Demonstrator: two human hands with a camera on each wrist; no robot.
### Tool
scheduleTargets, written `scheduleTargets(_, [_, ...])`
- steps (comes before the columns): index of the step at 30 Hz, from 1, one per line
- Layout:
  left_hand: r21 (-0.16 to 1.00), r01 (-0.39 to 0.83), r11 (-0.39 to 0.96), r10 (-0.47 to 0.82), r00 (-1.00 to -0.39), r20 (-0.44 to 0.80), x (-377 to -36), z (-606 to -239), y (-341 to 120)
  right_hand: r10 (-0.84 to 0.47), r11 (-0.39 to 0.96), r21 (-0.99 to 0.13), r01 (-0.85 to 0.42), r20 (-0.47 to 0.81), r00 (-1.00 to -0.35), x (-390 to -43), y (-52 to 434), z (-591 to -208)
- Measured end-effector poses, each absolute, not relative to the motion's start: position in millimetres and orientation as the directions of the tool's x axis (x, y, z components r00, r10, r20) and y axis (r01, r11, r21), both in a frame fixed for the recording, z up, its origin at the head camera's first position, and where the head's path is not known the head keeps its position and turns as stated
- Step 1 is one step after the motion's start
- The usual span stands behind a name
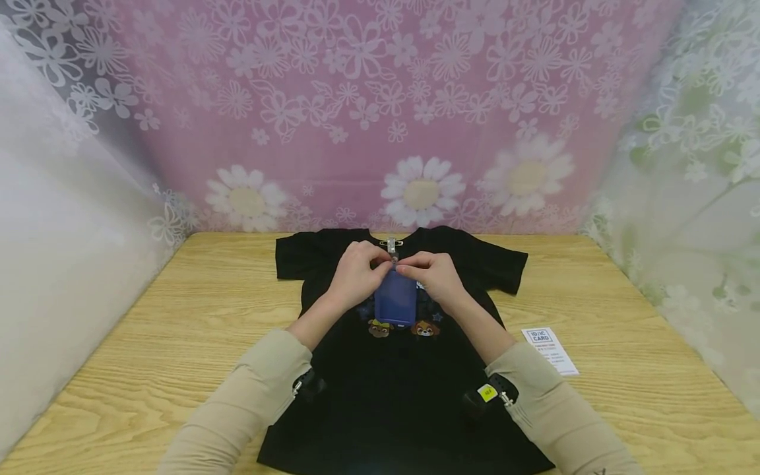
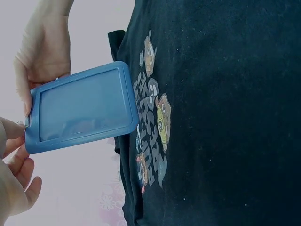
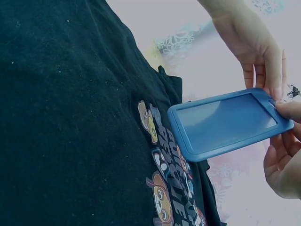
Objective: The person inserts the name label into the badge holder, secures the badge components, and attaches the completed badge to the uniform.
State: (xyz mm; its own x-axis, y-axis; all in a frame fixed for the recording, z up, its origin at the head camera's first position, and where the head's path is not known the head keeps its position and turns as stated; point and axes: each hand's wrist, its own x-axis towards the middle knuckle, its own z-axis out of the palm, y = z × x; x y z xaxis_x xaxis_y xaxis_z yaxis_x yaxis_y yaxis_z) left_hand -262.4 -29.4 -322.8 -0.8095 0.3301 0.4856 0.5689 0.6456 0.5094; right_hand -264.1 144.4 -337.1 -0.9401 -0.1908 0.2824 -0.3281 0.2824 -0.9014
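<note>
Light wood-grain table (image 1: 623, 409) is carrying everything, its grain running side to side. Flowered cloth backdrop is closing it in at the far edge and both sides.

Black short-sleeved T-shirt with cartoon puppy print (image 1: 386, 396) is lying flat on the tabletop, directly beneath the fingers, collar pointing away from them, sleeves spreading out to both sides of them, hem reaching toward the near edge. Print is sitting just nearer than the fingertips.

Small white printed paper card (image 1: 549, 351) is lying on bare wood, right of the fingers and nearer than them, just beside the shirt, apparently not touching it.
</note>
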Motion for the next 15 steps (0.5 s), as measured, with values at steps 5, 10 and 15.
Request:
scheduleTargets(5, [0.488,0.574,0.658,0.307,-0.796,0.521,-261.4,-320.9,-27.9,-0.172,0.300,-0.882,-0.363,0.324,-0.930,-264.3,142.1,-339.0])
scheduleTargets(10, [0.506,0.557,0.658,0.275,-0.804,0.527,-261.3,-321.1,-26.8,-0.152,0.358,-0.842,-0.403,0.374,-0.915,-262.8,140.6,-339.9])
scheduleTargets(15, [0.589,0.522,0.616,0.234,-0.836,0.497,-261.6,-321.8,-26.4,-0.147,0.415,-0.798,-0.437,0.415,-0.898,-260.7,139.2,-340.9])
